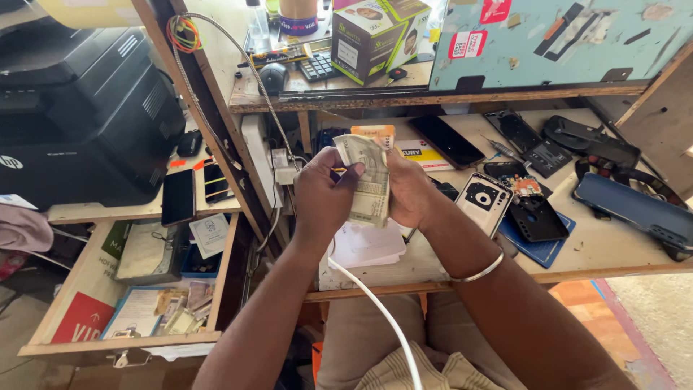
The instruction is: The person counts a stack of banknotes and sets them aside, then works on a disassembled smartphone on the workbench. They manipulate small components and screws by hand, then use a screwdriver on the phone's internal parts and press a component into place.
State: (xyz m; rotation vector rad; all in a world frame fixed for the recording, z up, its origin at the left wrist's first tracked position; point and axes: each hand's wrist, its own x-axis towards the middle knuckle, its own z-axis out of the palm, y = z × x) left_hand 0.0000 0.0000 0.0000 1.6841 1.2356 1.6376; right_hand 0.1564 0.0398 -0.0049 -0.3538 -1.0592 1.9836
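Banknotes (368, 177): small wad, held upright above the table (592, 253), roughly centre frame. Both hands clamped on it. Left hand (325, 191) grips the left edge, thumb pressed across the top note. Right hand (408, 191) backs the wad from the right, fingers hidden behind it. Metal bangle (482, 270) on the right wrist.

Under the hands: white paper stack (368, 245) on the table; white cable (375, 307) runs from there down toward the lap.

Just right of the hands: phone back cover (482, 201), then a dark phone frame (535, 217) on a blue mat (538, 249). Black phone (447, 141) lies further back, face up. More phone parts and cases at the far right.

Upper shelf: green box (372, 40), calculator (317, 66), mouse (273, 76).

Left: black printer (86, 115), two phones in front of it, open drawer (50, 318) with papers and notes inside.
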